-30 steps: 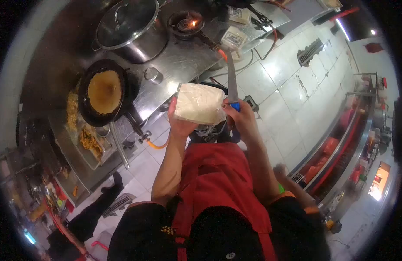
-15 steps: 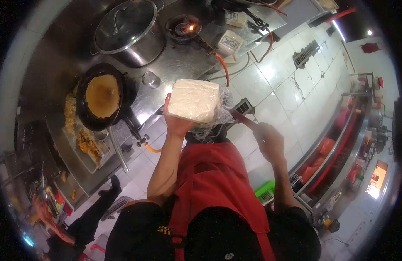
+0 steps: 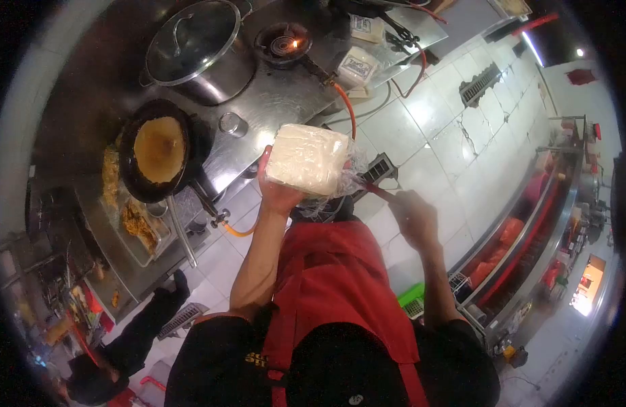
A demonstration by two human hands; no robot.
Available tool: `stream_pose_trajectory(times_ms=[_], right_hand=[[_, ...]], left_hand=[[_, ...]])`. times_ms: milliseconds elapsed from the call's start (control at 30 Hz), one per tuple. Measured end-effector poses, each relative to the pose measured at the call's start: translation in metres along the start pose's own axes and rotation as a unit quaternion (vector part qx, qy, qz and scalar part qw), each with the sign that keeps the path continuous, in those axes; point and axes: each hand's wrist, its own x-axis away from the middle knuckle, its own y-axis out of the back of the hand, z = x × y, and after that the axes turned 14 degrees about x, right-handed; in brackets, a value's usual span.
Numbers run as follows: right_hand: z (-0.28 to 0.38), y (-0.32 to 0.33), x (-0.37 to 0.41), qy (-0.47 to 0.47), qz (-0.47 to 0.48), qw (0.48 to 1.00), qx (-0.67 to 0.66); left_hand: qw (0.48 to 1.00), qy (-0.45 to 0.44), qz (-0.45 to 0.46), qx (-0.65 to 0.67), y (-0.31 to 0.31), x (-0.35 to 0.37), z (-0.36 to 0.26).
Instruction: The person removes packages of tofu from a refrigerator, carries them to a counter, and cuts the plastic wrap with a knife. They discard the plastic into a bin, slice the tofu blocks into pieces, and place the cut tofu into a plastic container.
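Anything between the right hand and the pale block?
Yes: clear plastic wrap, bunched at the side of the pale block facing the right hand. Nothing else visible between them.

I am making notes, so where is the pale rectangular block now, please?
In the head view, the pale rectangular block is just above centre, held in the left hand, right of the small cup and above the red apron.
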Motion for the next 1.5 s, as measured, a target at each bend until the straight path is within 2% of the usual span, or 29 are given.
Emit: stream_pose_trajectory(times_ms=[67, 200, 300, 367, 467, 533, 600, 667, 767, 800, 833, 867, 900, 967, 1033, 1067, 1100, 1133, 1167, 1200, 1233, 1267, 1400, 1467, 1500], right_hand=[[-0.014, -0.001, 0.007, 0.006, 0.014, 0.999, 0.038], [-0.002, 0.000, -0.003, 0.021, 0.005, 0.999, 0.023], [0.016, -0.005, -0.015, 0.032, -0.015, 0.999, -0.022], [0.023, -0.014, -0.020, 0.019, -0.046, 0.992, -0.120], [0.039, -0.025, -0.026, 0.037, -0.081, 0.984, -0.155], [0.047, -0.028, -0.028, 0.045, -0.135, 0.969, -0.200], [0.047, -0.036, -0.025, 0.017, -0.136, 0.964, -0.230], [0.044, -0.045, -0.018, -0.012, -0.138, 0.956, -0.258], [0.032, -0.056, 0.004, -0.028, -0.154, 0.956, -0.247], [0.028, -0.061, 0.013, -0.105, -0.155, 0.897, -0.400], [0.023, -0.065, 0.019, -0.179, -0.152, 0.808, -0.541], [0.014, -0.068, 0.019, -0.145, -0.181, 0.839, -0.492], [0.017, -0.055, 0.017, -0.240, -0.140, 0.787, -0.551], [0.012, -0.062, 0.018, -0.223, -0.130, 0.800, -0.541], [0.042, -0.035, -0.005, -0.253, -0.108, 0.852, -0.445], [0.045, -0.050, -0.009, -0.183, -0.124, 0.829, -0.514], [0.056, -0.040, -0.019, -0.175, -0.097, 0.823, -0.531], [0.064, -0.027, -0.029, -0.160, -0.072, 0.873, -0.455], [0.069, -0.021, -0.035, -0.164, -0.074, 0.873, -0.454], [0.072, -0.016, -0.041, -0.141, -0.042, 0.907, -0.396], [0.074, -0.014, -0.046, -0.116, -0.009, 0.935, -0.335], [0.073, -0.026, -0.047, -0.113, -0.050, 0.931, -0.344], [0.072, -0.024, -0.046, -0.084, -0.007, 0.957, -0.277], [0.078, -0.020, -0.043, -0.006, -0.012, 0.966, -0.259], [0.079, -0.019, -0.040, -0.005, -0.011, 0.966, -0.259]], left_hand=[[0.999, 0.028, 0.027, -0.006, -0.004, 0.004, 0.000], [0.998, 0.040, 0.051, 0.017, -0.001, 0.002, 0.002], [0.999, 0.035, 0.030, 0.030, -0.002, 0.002, 0.006], [0.993, 0.081, 0.083, 0.031, -0.003, 0.005, 0.011], [0.985, 0.124, 0.102, 0.072, 0.009, 0.010, 0.014], [0.988, 0.115, 0.101, 0.035, 0.016, 0.011, 0.011], [0.989, 0.108, 0.097, 0.001, 0.016, 0.015, 0.012], [1.000, 0.013, 0.008, -0.022, 0.007, 0.020, 0.016], [0.998, -0.004, 0.039, -0.047, 0.007, 0.021, 0.015], [0.998, -0.004, 0.039, -0.045, 0.009, 0.022, 0.014], [0.999, -0.031, 0.015, -0.036, 0.012, 0.023, 0.011], [0.998, -0.057, -0.009, -0.027, 0.015, 0.024, 0.008], [0.998, -0.058, -0.011, -0.027, 0.020, 0.026, 0.004], [0.999, -0.015, 0.024, -0.033, 0.027, 0.029, -0.002], [0.999, 0.001, 0.020, -0.045, 0.029, 0.035, -0.001], [0.998, 0.014, 0.018, -0.058, 0.029, 0.037, 0.001], [0.998, 0.018, 0.017, -0.057, 0.027, 0.037, 0.006], [0.997, 0.014, 0.037, -0.072, 0.022, 0.036, 0.011], [0.995, 0.010, 0.057, -0.087, 0.019, 0.036, 0.016], [0.995, 0.013, 0.056, -0.087, 0.017, 0.036, 0.020], [0.994, -0.010, 0.045, -0.095, 0.016, 0.036, 0.023], [0.994, -0.034, 0.032, -0.102, 0.016, 0.036, 0.024], [0.990, -0.055, 0.030, -0.130, 0.026, 0.031, 0.021], [0.988, -0.111, -0.006, -0.109, 0.022, 0.027, 0.028], [0.988, -0.113, -0.006, -0.109, 0.021, 0.024, 0.028]])
